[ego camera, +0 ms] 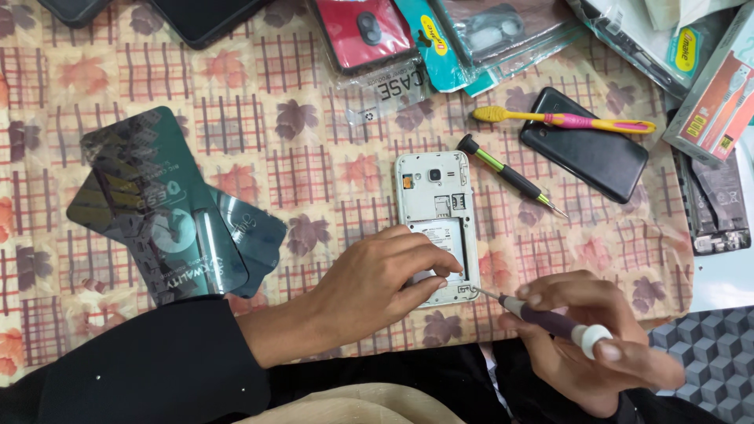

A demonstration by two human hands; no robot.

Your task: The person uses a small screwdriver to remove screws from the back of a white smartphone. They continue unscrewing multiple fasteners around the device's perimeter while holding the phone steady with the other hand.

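Hands on opened phone [437,224], right [585,338] gripping screwdriver [550,320], left [377,283] pressing, toothbrush [561,119] nearby

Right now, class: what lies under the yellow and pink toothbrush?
Its pink handle end rests across the black phone; the yellow toothbrush head lies over the patterned cloth. Whatever the phone covers is hidden.

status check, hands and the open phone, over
Left hand pressing down on the white phone, back cover off. Right hand holds purple screwdriver, tip at phone's lower right corner. Spare green-black screwdriver lies clear beside it.
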